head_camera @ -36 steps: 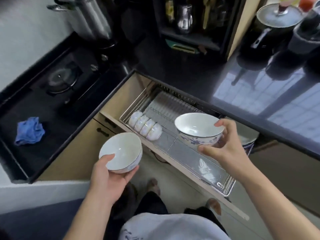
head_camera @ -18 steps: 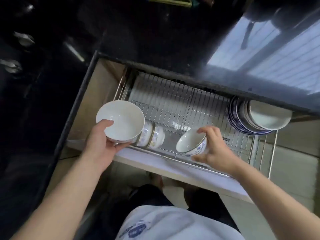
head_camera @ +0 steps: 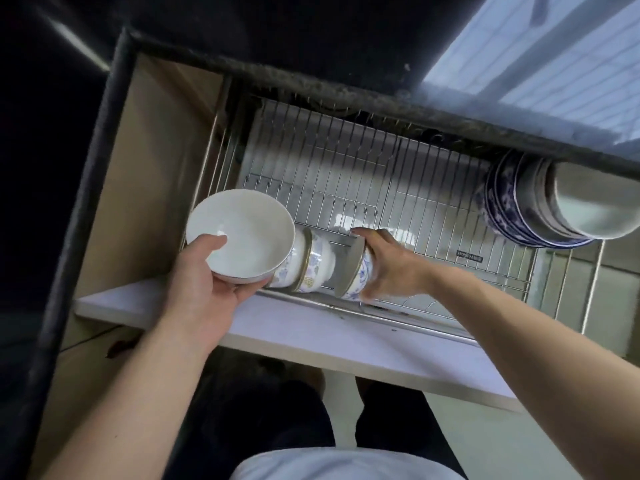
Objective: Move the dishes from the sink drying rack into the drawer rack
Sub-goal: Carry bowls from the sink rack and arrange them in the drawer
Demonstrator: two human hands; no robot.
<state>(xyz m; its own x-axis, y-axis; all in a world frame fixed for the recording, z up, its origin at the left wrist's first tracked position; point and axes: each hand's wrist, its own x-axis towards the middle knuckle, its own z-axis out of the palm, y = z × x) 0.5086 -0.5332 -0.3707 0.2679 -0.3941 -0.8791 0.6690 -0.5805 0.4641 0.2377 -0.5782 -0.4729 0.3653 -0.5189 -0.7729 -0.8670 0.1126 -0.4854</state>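
The wire drawer rack (head_camera: 363, 174) stands pulled out under the dark counter. My left hand (head_camera: 204, 282) grips a plain white bowl (head_camera: 242, 233) by its rim, thumb inside, just above the rack's front left corner. My right hand (head_camera: 388, 268) holds a blue-patterned bowl (head_camera: 353, 271) on its edge at the rack's front rail, fingers curled over its back. It stands beside a short row of patterned bowls (head_camera: 311, 261) that lie on their sides, partly hidden behind the white bowl.
A stack of blue-rimmed plates and bowls (head_camera: 540, 206) leans on edge at the rack's right end. The pale drawer front (head_camera: 311, 341) runs across below my hands. The dark counter edge (head_camera: 346, 88) overhangs the back of the drawer.
My right hand has tipped the blue-patterned bowl onto its edge and moved it left toward the row of bowls. My left hand keeps holding the white bowl. The camera has come closer over the drawer.
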